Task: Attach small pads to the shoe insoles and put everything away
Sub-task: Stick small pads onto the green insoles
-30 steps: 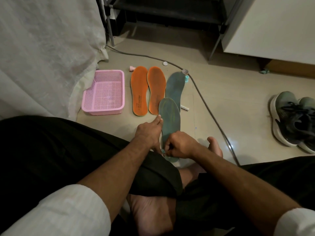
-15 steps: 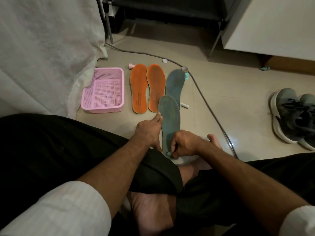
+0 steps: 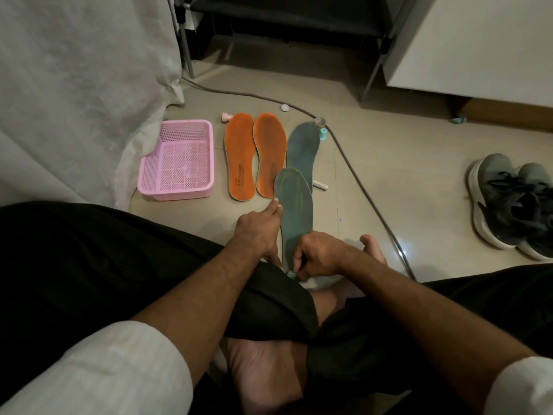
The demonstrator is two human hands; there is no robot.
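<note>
A green insole [image 3: 294, 205] is held up over my lap, toe end pointing away from me. My left hand [image 3: 257, 232] lies along its left edge with the fingers straight. At the heel end, my right hand [image 3: 317, 254] pinches a small teal pad [image 3: 291, 274] against the insole. A second green insole [image 3: 302, 148] and two orange insoles [image 3: 239, 163] [image 3: 269, 157] lie flat on the floor beyond. To their left stands a pink mesh basket [image 3: 179, 163].
A grey cable [image 3: 359, 181] runs across the floor right of the insoles. Small bits lie around them: a pink piece [image 3: 226, 116], a white disc [image 3: 285, 107], a teal piece [image 3: 323, 134], a white tube [image 3: 320, 185]. Grey shoes [image 3: 514, 202] sit at right, white cloth [image 3: 74, 85] at left.
My right hand has shifted slightly along the heel end of the green insole with the pad. My left hand and the things on the floor stay put.
</note>
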